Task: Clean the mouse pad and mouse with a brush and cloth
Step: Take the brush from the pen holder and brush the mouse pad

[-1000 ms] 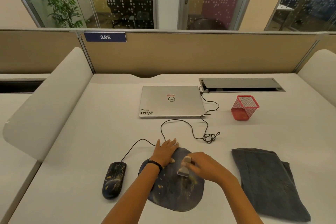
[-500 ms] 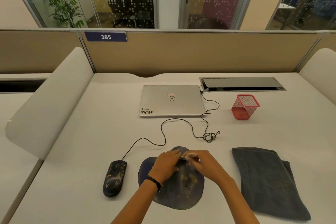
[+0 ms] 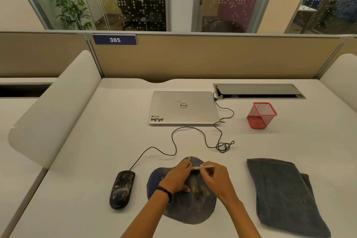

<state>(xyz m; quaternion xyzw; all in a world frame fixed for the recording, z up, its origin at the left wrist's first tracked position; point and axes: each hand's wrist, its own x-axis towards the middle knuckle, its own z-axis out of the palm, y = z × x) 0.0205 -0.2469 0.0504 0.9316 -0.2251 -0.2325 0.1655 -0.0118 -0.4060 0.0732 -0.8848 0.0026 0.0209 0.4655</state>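
Mouse pad (image 3: 193,210), dark, rounded, yellowish specks, edges slightly curled

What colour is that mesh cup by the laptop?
The mesh cup is red, clearest in the head view.

Soft even light, wide-angle edge distortion

Closed laptop (image 3: 183,107), red mesh cup (image 3: 261,115)
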